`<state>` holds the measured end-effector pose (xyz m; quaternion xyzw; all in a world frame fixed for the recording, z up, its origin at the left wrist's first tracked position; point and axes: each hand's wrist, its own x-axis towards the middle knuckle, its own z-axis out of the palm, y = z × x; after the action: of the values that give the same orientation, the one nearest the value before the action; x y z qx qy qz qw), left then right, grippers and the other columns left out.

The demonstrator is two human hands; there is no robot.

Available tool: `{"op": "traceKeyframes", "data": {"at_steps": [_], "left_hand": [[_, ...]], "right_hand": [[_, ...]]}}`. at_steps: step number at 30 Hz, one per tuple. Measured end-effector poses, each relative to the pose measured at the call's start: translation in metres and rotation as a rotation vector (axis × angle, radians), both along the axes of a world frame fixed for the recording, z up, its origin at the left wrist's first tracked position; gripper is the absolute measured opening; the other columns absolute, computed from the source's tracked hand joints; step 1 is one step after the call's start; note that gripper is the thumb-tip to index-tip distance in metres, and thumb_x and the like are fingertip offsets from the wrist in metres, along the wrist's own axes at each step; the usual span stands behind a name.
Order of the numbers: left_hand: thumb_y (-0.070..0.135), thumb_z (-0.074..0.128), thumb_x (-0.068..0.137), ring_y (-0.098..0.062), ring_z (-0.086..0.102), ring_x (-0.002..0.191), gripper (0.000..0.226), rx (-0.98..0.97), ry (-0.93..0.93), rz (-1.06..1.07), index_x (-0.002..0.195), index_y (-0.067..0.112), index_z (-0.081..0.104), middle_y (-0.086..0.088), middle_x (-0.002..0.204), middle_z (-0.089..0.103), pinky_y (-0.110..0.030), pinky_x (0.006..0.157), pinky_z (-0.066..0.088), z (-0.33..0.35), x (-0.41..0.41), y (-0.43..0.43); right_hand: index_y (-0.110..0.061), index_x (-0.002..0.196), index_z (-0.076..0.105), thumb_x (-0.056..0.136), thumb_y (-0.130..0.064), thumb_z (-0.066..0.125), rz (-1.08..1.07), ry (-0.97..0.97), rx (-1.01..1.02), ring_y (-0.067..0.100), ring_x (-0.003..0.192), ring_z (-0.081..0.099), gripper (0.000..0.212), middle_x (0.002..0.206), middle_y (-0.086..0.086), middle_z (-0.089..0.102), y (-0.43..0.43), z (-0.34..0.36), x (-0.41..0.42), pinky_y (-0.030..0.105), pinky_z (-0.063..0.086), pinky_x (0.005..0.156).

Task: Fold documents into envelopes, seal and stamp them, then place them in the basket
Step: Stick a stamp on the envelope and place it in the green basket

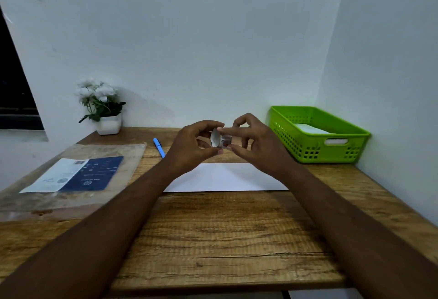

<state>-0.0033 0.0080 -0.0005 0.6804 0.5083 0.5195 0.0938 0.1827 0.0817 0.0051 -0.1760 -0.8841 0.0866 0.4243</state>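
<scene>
Head view: your left hand (196,141) and right hand (251,137) both pinch a small printed paper stamp (224,141) with curled white backing, above the flat white paper envelope (227,177) on the wooden bench (213,239). Peeled unevenly, the stamp could tear or fold onto itself.

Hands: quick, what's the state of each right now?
Left hand: closed, pinching the stamp at its white curled end.
Right hand: closed, pinching the same stamp at its printed end.
</scene>
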Motion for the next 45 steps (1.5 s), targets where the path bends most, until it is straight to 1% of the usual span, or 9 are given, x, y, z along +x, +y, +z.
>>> {"op": "traceKeyframes", "data": {"at_steps": [5, 12, 17, 21, 26, 30, 32, 40, 45], "left_hand": [[0.005, 0.083, 0.069, -0.007, 0.066, 0.095, 0.056, -0.008, 0.012, -0.010, 0.118, 0.021, 0.062, 0.009, 0.107, 0.067, -0.027, 0.080, 0.058, 0.0007, 0.0009, -0.0016], [-0.001, 0.081, 0.069, -0.007, 0.065, 0.098, 0.058, -0.012, -0.007, -0.025, 0.118, 0.021, 0.063, 0.009, 0.109, 0.066, -0.031, 0.082, 0.058, 0.0000, 0.0004, -0.0013], [-0.011, 0.077, 0.068, -0.011, 0.063, 0.109, 0.074, -0.014, -0.062, -0.063, 0.131, 0.021, 0.055, -0.002, 0.118, 0.066, -0.034, 0.081, 0.059, -0.0006, -0.0007, 0.0004], [-0.012, 0.074, 0.071, -0.007, 0.061, 0.113, 0.085, -0.042, -0.103, -0.089, 0.141, 0.027, 0.043, 0.000, 0.126, 0.063, -0.026, 0.082, 0.057, 0.0008, 0.0008, -0.0015], [0.008, 0.083, 0.069, -0.009, 0.060, 0.114, 0.082, -0.052, -0.125, -0.090, 0.139, 0.022, 0.042, 0.003, 0.121, 0.062, -0.027, 0.089, 0.054, -0.0010, 0.0029, -0.0014], [0.030, 0.079, 0.066, -0.014, 0.067, 0.099, 0.075, -0.126, -0.230, -0.078, 0.133, 0.016, 0.049, -0.006, 0.114, 0.064, -0.032, 0.082, 0.058, -0.0002, 0.0073, -0.0015], [0.026, 0.079, 0.069, -0.021, 0.069, 0.095, 0.071, -0.142, -0.263, -0.086, 0.133, 0.016, 0.050, -0.011, 0.111, 0.064, -0.038, 0.079, 0.059, -0.0023, 0.0069, 0.0003], [-0.001, 0.079, 0.071, -0.010, 0.064, 0.108, 0.074, -0.128, -0.173, -0.077, 0.135, 0.017, 0.046, -0.001, 0.119, 0.065, -0.027, 0.086, 0.056, -0.0036, 0.0052, 0.0001], [-0.004, 0.079, 0.070, -0.013, 0.064, 0.108, 0.075, -0.105, -0.156, -0.071, 0.133, 0.019, 0.047, 0.000, 0.119, 0.066, -0.039, 0.091, 0.055, -0.0031, 0.0037, 0.0001]], "right_hand": [[-0.040, 0.112, 0.071, 0.080, -0.020, 0.076, -0.056, -0.023, 0.102, 0.011, 0.060, 0.054, 0.039, 0.103, -0.014, 0.051, -0.0020, 0.0024, 0.0002, 0.035, 0.049, 0.057], [-0.032, 0.089, 0.077, 0.077, -0.022, 0.079, -0.044, 0.034, 0.075, 0.006, 0.061, 0.060, 0.015, 0.101, -0.015, 0.057, -0.0039, 0.0034, 0.0001, 0.030, 0.048, 0.058], [-0.027, 0.113, 0.068, 0.071, -0.029, 0.084, -0.023, 0.139, -0.098, 0.007, 0.066, 0.066, 0.045, 0.113, -0.012, 0.063, -0.0031, 0.0013, -0.0037, 0.032, 0.055, 0.067], [-0.025, 0.114, 0.070, 0.069, -0.029, 0.087, -0.024, 0.127, -0.169, 0.006, 0.065, 0.066, 0.048, 0.110, -0.012, 0.069, 0.0000, -0.0027, -0.0051, 0.029, 0.054, 0.067], [-0.022, 0.103, 0.073, 0.066, -0.024, 0.089, -0.017, 0.154, -0.183, 0.008, 0.066, 0.067, 0.040, 0.104, -0.012, 0.069, 0.0019, -0.0025, -0.0048, 0.023, 0.052, 0.063], [-0.025, 0.096, 0.072, 0.069, -0.028, 0.087, 0.003, 0.160, -0.159, 0.010, 0.065, 0.066, 0.031, 0.100, -0.012, 0.069, -0.0015, -0.0017, -0.0047, 0.022, 0.050, 0.061], [-0.025, 0.095, 0.073, 0.070, -0.026, 0.086, 0.007, 0.134, -0.135, 0.011, 0.063, 0.065, 0.028, 0.100, -0.011, 0.068, -0.0020, -0.0017, -0.0050, 0.031, 0.053, 0.062], [-0.027, 0.092, 0.076, 0.077, -0.022, 0.080, -0.038, 0.120, -0.099, 0.011, 0.062, 0.064, 0.016, 0.091, -0.013, 0.068, 0.0051, -0.0021, -0.0007, 0.036, 0.051, 0.061], [-0.029, 0.093, 0.078, 0.082, -0.031, 0.074, -0.030, 0.089, -0.055, 0.011, 0.063, 0.063, 0.011, 0.090, -0.014, 0.067, 0.0018, 0.0005, 0.0003, 0.041, 0.052, 0.062]]}}
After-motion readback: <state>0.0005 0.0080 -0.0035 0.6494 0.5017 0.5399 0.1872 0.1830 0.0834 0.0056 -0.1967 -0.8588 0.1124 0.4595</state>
